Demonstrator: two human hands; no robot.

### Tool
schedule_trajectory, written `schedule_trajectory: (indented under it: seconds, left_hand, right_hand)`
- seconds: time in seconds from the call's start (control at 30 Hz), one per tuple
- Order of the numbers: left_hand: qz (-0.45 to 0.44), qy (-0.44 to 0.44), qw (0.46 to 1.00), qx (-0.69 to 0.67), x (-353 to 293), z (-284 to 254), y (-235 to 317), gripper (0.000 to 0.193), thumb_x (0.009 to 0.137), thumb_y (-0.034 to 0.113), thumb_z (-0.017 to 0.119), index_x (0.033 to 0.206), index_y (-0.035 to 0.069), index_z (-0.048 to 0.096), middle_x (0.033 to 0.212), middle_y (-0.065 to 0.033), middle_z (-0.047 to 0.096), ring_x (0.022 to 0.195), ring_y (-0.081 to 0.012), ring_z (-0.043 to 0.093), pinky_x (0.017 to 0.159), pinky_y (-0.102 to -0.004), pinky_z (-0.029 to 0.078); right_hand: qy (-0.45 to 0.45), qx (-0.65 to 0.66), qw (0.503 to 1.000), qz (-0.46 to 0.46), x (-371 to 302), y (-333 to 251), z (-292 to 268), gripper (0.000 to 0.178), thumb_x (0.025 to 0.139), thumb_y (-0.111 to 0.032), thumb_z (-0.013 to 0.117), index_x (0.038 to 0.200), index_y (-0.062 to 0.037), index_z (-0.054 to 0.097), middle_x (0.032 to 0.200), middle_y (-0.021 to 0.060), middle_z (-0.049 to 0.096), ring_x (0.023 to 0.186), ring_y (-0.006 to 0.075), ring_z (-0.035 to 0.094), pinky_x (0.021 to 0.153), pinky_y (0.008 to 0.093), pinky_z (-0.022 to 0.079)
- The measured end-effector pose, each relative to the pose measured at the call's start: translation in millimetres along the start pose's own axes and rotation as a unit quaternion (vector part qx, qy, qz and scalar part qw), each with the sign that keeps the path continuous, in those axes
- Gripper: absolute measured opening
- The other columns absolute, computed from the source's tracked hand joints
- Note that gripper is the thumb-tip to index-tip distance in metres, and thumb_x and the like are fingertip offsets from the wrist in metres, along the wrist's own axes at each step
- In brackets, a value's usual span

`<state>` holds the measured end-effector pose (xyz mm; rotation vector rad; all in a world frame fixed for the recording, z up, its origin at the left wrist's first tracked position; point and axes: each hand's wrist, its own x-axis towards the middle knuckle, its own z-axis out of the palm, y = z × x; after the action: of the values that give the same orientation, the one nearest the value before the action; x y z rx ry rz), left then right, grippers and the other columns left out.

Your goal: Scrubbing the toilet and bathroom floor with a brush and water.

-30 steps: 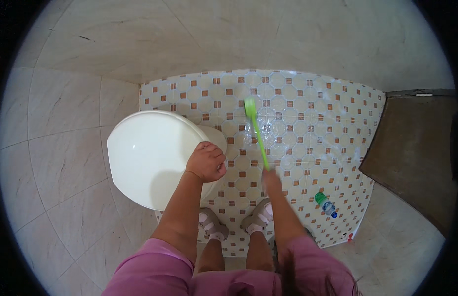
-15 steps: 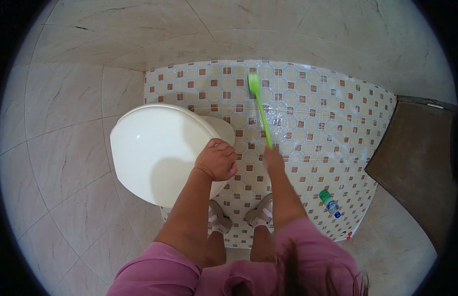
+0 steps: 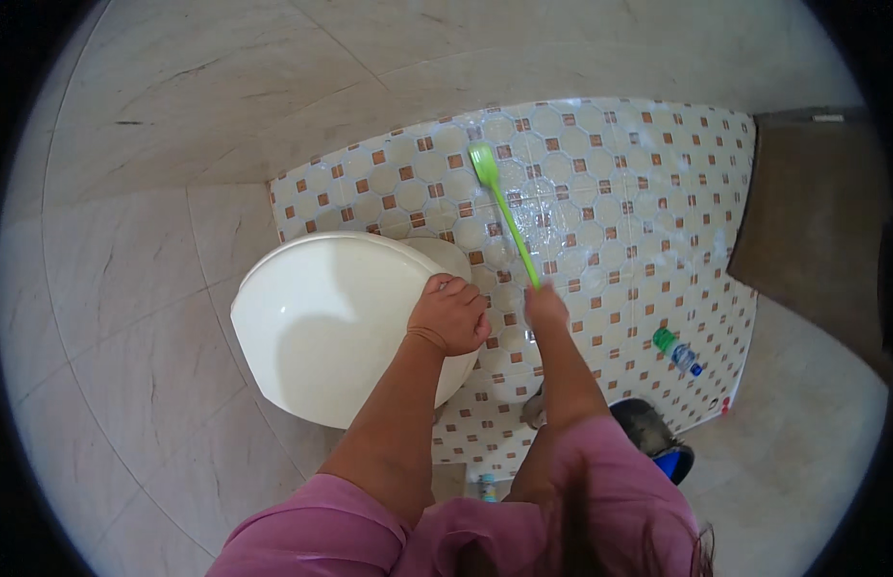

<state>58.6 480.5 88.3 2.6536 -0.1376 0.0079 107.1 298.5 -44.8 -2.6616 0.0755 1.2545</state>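
A bright green long-handled scrub brush [image 3: 512, 226] slants across the wet patterned floor. Its head rests on the tiles near the far wall, and my right hand [image 3: 545, 309] is closed round the handle's near end. To the left, my left hand [image 3: 449, 315] is on the right edge of the white toilet lid [image 3: 322, 337], fingers curled over the rim. The lid is down. My right palm and the brush's bristles are hidden from above.
On the tiled floor [image 3: 600, 279] lies a green and clear bottle with a blue cap [image 3: 679, 352]. A black container with blue inside [image 3: 648, 433] stands by my right arm. Tiled walls [image 3: 225, 87] border the far and left sides; a brown door [image 3: 802, 221] is at right.
My view has turned, so the room looks tilted. The black container has come into view. My right hand still holds the brush, and my left stays on the lid.
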Motion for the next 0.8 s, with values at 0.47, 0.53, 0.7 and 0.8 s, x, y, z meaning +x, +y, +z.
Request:
schedule_trajectory:
  seconds: [0.47,0.53,0.7,0.8]
  left_hand:
    - [0.017,-0.011,0.999,0.033,-7.7,2.6,-1.7,0.01,0.058,0.02,0.056,0.053,0.013,0.05,0.064,0.0003,0.05,0.071,-0.0163,0.049,0.074,-0.0345,0.033]
    - [0.018,-0.006,0.999,0.036,-6.5,4.1,1.6,0.011,0.057,0.021,0.056,0.053,0.013,0.05,0.064,0.0004,0.051,0.071,-0.0165,0.049,0.073,-0.0343,0.033]
    - [0.021,-0.021,0.999,0.044,-6.6,5.8,-2.6,0.013,0.059,0.023,0.055,0.053,0.013,0.051,0.065,-0.0002,0.052,0.072,-0.0166,0.049,0.075,-0.0332,0.032]
    - [0.014,-0.026,0.997,0.065,-9.2,0.1,-4.1,0.013,0.06,0.023,0.055,0.053,0.013,0.051,0.065,-0.0002,0.052,0.071,-0.0166,0.049,0.075,-0.0332,0.032]
  right_hand:
    - [-0.034,0.083,0.986,0.141,-92.6,68.9,91.1,0.044,0.082,-0.041,0.033,0.1,-0.0017,0.043,0.09,0.0206,0.055,0.085,0.0354,0.053,0.073,0.0448,0.041]
    - [0.016,0.098,0.989,0.11,-32.0,11.6,49.6,0.043,0.082,-0.041,0.033,0.095,-0.0028,0.045,0.09,0.0195,0.055,0.086,0.0352,0.053,0.073,0.045,0.041]
    - [0.017,0.097,0.988,0.12,-21.0,9.7,41.2,0.042,0.08,-0.044,0.036,0.099,-0.0074,0.042,0.094,0.0199,0.054,0.089,0.0345,0.052,0.075,0.0436,0.041]
    - [-0.063,0.072,0.985,0.142,-116.4,94.5,113.3,0.045,0.081,-0.044,0.034,0.104,-0.0053,0.041,0.094,0.0179,0.055,0.087,0.0344,0.053,0.075,0.0437,0.041]
